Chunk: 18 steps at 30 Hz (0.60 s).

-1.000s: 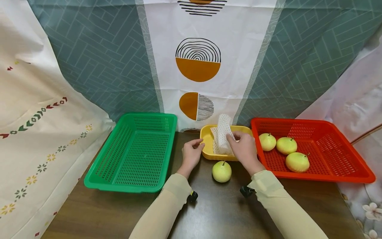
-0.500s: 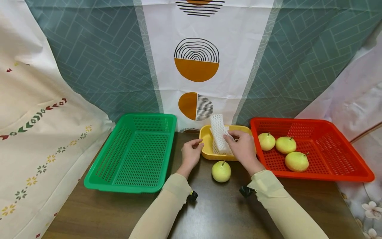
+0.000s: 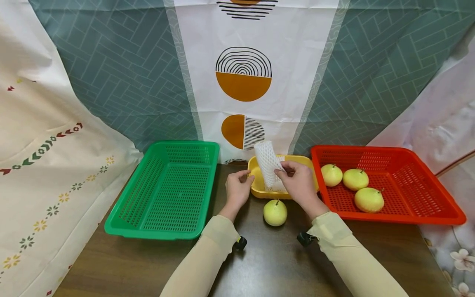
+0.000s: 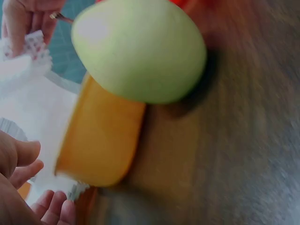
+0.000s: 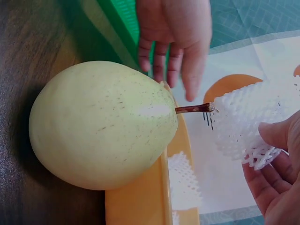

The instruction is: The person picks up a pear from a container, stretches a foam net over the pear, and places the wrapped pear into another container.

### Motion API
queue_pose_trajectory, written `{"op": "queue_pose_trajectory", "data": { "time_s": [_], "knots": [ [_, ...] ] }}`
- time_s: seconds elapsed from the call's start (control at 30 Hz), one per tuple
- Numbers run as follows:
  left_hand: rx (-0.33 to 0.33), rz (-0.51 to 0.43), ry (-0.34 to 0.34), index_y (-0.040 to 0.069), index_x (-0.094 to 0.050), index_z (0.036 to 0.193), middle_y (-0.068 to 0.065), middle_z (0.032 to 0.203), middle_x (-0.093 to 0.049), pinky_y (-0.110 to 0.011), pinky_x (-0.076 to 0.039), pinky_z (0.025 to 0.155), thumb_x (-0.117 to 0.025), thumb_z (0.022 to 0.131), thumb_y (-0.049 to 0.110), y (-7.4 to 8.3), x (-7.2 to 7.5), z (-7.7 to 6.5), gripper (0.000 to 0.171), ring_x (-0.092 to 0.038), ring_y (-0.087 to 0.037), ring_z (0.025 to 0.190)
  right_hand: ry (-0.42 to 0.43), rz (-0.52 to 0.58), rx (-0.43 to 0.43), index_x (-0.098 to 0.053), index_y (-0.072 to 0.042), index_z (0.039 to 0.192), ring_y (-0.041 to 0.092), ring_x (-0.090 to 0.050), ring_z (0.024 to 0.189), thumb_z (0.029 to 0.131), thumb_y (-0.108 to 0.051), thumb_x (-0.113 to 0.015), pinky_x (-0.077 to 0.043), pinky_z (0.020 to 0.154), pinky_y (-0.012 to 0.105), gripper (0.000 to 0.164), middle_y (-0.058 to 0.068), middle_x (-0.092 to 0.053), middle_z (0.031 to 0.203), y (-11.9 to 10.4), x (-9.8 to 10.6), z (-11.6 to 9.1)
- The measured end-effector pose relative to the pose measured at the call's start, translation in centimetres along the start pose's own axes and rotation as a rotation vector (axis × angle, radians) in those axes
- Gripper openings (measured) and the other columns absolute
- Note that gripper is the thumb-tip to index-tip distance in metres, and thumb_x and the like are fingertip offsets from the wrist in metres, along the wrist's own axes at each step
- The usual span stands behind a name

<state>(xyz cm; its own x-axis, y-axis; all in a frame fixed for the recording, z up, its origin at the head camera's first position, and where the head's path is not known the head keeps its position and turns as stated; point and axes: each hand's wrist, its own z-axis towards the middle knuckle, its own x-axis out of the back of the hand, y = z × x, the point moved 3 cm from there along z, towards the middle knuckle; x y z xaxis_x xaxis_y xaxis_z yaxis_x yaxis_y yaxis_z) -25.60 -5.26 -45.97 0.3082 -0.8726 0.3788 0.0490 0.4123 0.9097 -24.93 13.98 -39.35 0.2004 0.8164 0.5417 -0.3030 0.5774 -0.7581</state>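
Note:
My right hand [image 3: 299, 184] pinches a white foam fruit net [image 3: 265, 160] between thumb and fingers, raised above the small yellow basket [image 3: 272, 195]. More white foam netting [image 5: 183, 180] lies inside that basket. At the basket's left end is my left hand [image 3: 238, 191], fingers loosely bent and holding nothing; the left wrist view shows thumb and fingers apart. A yellow-green pear [image 3: 275, 213], stem up, stands on the table just in front of the basket, between my forearms. Neither hand touches it.
To the left stands a green plastic basket [image 3: 176, 198] with a bare mesh floor. A red basket [image 3: 398, 194] on the right holds three pears [image 3: 369, 200] in its left part. Patterned cloth [image 3: 243, 41] hangs behind the brown table [image 3: 267, 264].
The foam net's upper end has swung to the left in my right hand, and the net now leans more. My left hand and the pear have hardly moved.

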Motion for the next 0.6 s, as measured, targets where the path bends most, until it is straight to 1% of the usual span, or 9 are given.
{"op": "queue_pose_trajectory", "data": {
  "time_s": [0.13,0.23,0.4,0.47,0.6],
  "knots": [
    [-0.033,-0.008,0.029,0.011,-0.071,0.106,-0.008,0.101,-0.064,-0.031,-0.044,0.074,-0.071,0.083,0.025,1.5,0.5,-0.3,0.027,-0.053,-0.017,0.083,0.011,0.019,0.018,-0.071,-0.010,0.098,0.015,-0.067,0.079,0.081,-0.024,-0.073,-0.056,0.069,0.030,0.022,0.005,-0.072,0.088,-0.2,0.0,-0.1],
    [-0.049,-0.045,0.026,0.012,-0.071,0.106,-0.007,0.101,-0.063,-0.030,-0.045,0.075,-0.070,0.084,0.025,2.9,0.7,-0.6,0.026,-0.054,-0.016,0.083,0.018,0.034,0.026,-0.071,-0.010,0.097,0.014,-0.067,0.078,0.080,-0.024,-0.074,-0.056,0.069,0.031,0.022,0.005,-0.072,0.088,-0.5,0.0,-0.2],
    [-0.070,-0.103,-0.038,0.015,-0.071,0.104,0.000,0.091,-0.068,-0.027,-0.049,0.071,-0.066,0.086,0.021,4.7,0.7,-1.2,0.019,-0.059,-0.013,0.077,0.028,0.052,0.025,-0.072,-0.010,0.097,0.015,-0.068,0.078,0.080,-0.023,-0.074,-0.057,0.069,0.032,0.022,0.005,-0.072,0.090,-0.9,0.1,-0.4],
    [-0.074,-0.100,-0.062,0.017,-0.071,0.101,0.003,0.087,-0.068,-0.026,-0.048,0.069,-0.066,0.087,0.021,5.2,0.7,-1.3,0.016,-0.058,-0.012,0.075,0.028,0.058,0.023,-0.071,-0.010,0.098,0.015,-0.068,0.079,0.080,-0.022,-0.074,-0.057,0.069,0.031,0.022,0.004,-0.072,0.091,-1.0,0.1,-0.4],
    [-0.076,-0.089,-0.091,0.018,-0.072,0.097,0.005,0.087,-0.069,-0.026,-0.048,0.068,-0.064,0.087,0.022,5.6,0.7,-1.6,0.012,-0.058,-0.010,0.076,0.020,0.080,0.019,-0.071,-0.011,0.099,0.015,-0.068,0.081,0.080,-0.020,-0.074,-0.057,0.070,0.031,0.021,0.004,-0.072,0.093,-1.1,0.0,-0.5]
  ]
}}
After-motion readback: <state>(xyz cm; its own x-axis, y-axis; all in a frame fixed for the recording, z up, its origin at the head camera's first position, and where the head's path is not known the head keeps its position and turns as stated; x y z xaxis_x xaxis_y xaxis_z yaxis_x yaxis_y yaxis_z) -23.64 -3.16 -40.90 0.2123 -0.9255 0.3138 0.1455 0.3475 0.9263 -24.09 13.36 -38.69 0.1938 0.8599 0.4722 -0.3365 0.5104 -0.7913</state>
